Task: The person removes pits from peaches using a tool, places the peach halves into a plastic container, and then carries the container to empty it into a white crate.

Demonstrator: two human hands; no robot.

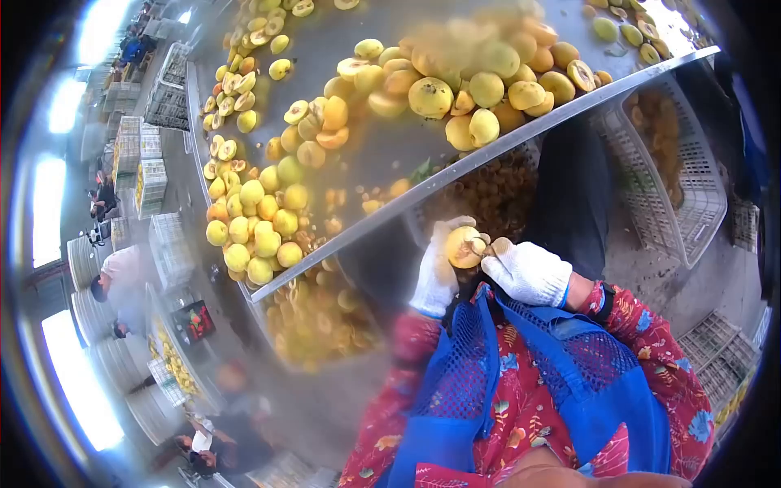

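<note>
My left hand (438, 272), in a white knit glove, is closed around a yellow peach (464, 247) just below the table's metal edge. My right hand (529, 272), also gloved in white, meets the fruit from the other side, with its fingers bent in a pinch. Whatever lies between those fingertips is too small to make out. On the metal table (374, 154) beyond my hands lie whole yellow peaches (264, 220) and several cut halves (332, 137). Part of the view there is blurred.
Under the table edge stands a crate of fruit pieces (321, 321), and a container of brownish pieces (488, 195) sits nearer my hands. A white plastic crate (691, 195) is at the right. Stacked crates (150, 175) and other people (215, 439) are at the left.
</note>
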